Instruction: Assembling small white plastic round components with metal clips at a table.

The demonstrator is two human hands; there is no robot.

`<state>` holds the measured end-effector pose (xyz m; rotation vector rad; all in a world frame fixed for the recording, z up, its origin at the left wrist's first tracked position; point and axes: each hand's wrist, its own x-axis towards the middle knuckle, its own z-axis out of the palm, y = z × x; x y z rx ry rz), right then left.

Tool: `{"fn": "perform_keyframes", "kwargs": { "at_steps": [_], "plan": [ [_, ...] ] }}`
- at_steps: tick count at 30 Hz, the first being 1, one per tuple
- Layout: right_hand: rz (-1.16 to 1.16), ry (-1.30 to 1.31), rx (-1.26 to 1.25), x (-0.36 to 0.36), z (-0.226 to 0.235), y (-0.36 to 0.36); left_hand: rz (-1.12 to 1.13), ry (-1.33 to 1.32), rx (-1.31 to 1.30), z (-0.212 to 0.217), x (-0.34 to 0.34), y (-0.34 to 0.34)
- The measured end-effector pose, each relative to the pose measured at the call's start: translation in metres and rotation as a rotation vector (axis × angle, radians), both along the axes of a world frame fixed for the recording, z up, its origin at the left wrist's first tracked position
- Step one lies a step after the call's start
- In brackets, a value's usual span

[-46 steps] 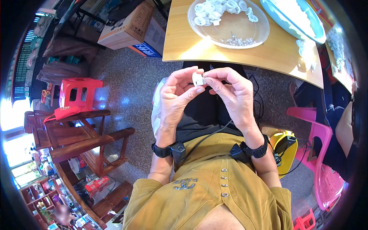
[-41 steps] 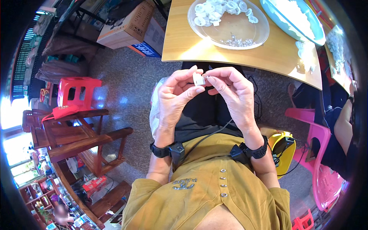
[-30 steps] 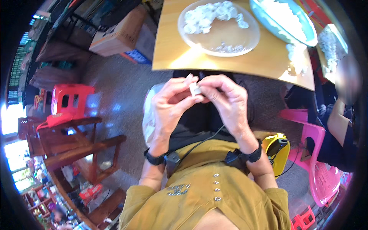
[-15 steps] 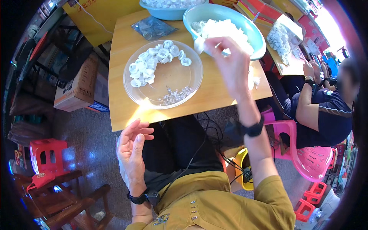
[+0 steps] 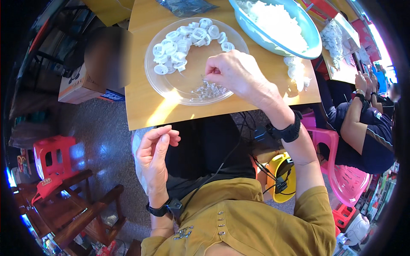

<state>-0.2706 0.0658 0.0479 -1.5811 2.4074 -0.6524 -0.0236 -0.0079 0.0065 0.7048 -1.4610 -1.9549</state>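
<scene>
On the wooden table (image 5: 139,91) lies a round clear plastic tray (image 5: 155,83). White ring-shaped plastic parts (image 5: 173,48) fill its far and left side, and a small heap of tiny clear pieces (image 5: 205,92) lies at its near edge. My right hand (image 5: 239,74) reaches over the tray with thumb and fingers pinched at that heap; whatever sits between the fingertips is hidden. In front of the table edge, above my lap, my left hand (image 5: 154,149) is raised, its fingers loosely curled, the thumb apart, and nothing visible in it.
A light-blue basin (image 5: 314,45) of white parts stands at the far right, loose white pieces (image 5: 296,72) beside it. A blue-grey plastic bag (image 5: 188,6) lies at the back. To the right a person (image 5: 363,123) works near a pink chair (image 5: 341,175). Cables hang under the table.
My right hand has moved from the basin's edge, where it held a white part, down to the clear pieces; that part is out of its fingers. My left hand's fingers have curled slightly. The view shifted.
</scene>
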Motion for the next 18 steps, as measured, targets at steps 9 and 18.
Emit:
{"fn": "perform_keyframes", "kwargs": {
  "at_steps": [9, 18],
  "plan": [
    [-0.07, -0.033, 0.117, 0.011, -0.016, -0.015, -0.038, -0.002, 0.016, 0.004, 0.001, 0.001],
    [-0.131, 0.0, 0.136, 0.024, -0.016, -0.019, -0.059, -0.21, -0.561, 0.036, -0.062, -0.044]
  ]
}}
